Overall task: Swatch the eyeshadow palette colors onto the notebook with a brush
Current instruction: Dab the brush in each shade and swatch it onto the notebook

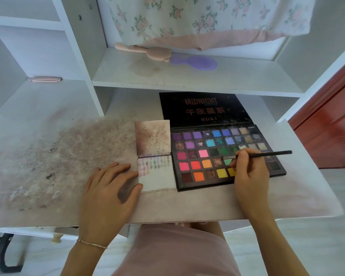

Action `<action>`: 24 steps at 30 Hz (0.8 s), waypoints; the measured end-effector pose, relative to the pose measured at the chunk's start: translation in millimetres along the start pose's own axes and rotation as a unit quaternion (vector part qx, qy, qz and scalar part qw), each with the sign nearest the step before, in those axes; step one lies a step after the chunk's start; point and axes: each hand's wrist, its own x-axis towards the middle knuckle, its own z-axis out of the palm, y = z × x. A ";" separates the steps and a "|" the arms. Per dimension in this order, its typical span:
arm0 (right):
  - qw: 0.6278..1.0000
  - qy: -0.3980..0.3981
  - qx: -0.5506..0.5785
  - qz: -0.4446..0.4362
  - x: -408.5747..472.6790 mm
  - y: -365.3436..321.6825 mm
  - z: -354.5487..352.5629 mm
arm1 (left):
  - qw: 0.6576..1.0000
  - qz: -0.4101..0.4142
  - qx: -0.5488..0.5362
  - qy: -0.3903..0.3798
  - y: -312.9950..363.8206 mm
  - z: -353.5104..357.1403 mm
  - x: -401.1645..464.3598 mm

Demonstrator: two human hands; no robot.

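Observation:
An open black eyeshadow palette with several bright pans lies on the desk, its lid flat behind it. To its left sits a small open notebook; the top of its lower page carries rows of pink, green and grey swatches, and the upper page is smudged brown. My right hand holds a thin black brush, whose tip rests over the green pans near the palette's middle. Flat on the desk, my left hand touches the notebook's left edge with its fingertips.
The desk is stained with pink and dark powder on its left half. A shelf above holds a pink brush and a purple brush, with floral cloth hanging behind. A red cabinet stands at the right.

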 end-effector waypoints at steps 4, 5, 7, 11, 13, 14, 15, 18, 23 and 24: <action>0.999 -0.018 -0.028 -0.008 2.5 1.0 0.5 | 1.000 0.002 -0.003 0.000 -0.2 0.4 1.3; 0.999 -0.027 -0.036 -0.016 2.2 1.1 0.9 | 1.000 0.002 -0.002 -0.001 -0.4 0.6 1.3; 0.998 -0.038 -0.048 -0.028 2.0 1.2 1.4 | 1.000 0.004 0.000 -0.002 -0.7 0.8 1.2; 0.996 -0.058 -0.069 -0.030 1.6 2.0 2.0 | 1.000 0.006 0.003 0.001 -1.8 1.4 0.5; 0.995 -0.053 -0.076 -0.023 1.6 3.4 2.0 | 1.000 0.005 0.000 0.002 -1.6 1.7 0.6; 0.996 -0.047 -0.076 -0.019 1.6 3.6 2.0 | 1.000 0.005 0.000 0.003 -1.5 1.8 0.7; 0.996 -0.042 -0.073 -0.019 1.4 3.5 1.6 | 1.000 0.005 -0.001 0.004 -1.5 1.8 0.5; 0.996 -0.048 -0.072 -0.036 0.6 1.9 1.1 | 1.000 0.006 -0.002 0.001 -2.0 2.0 0.6; 0.995 -0.046 -0.083 -0.020 0.3 3.4 0.0 | 1.000 0.006 0.001 0.002 -1.6 1.5 0.2; 0.996 -0.039 -0.076 -0.019 0.2 3.0 -0.3 | 1.000 0.006 0.001 0.002 -1.3 1.3 0.3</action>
